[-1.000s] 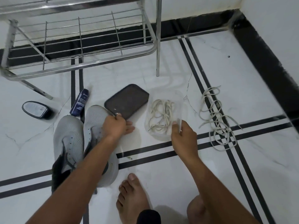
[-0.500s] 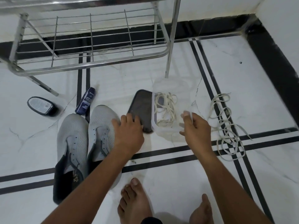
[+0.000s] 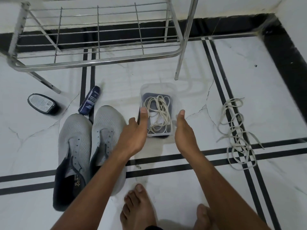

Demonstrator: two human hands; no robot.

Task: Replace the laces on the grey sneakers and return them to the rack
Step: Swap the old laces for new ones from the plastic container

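Grey sneakers [image 3: 86, 146] unlaced, side by side on floor at left; left hand [image 3: 134, 135] grip narrow, pinching dark lid [image 3: 139, 116] edge beside clear container [image 3: 157, 90] of laces [image 3: 159, 112]; right hand [image 3: 184, 131] grip wide; loose laces [image 3: 237, 131] far right

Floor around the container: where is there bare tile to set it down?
Bare tile lies between the container and loose laces, and beyond the container toward the rack leg. Crowded left: sneakers, tube, tin.

A home's floor corner: white marble tiles [image 3: 199, 188] with black inlay strips, a steel shoe rack [image 3: 99, 39] against the wall, bare feet [image 3: 137, 208] before it.
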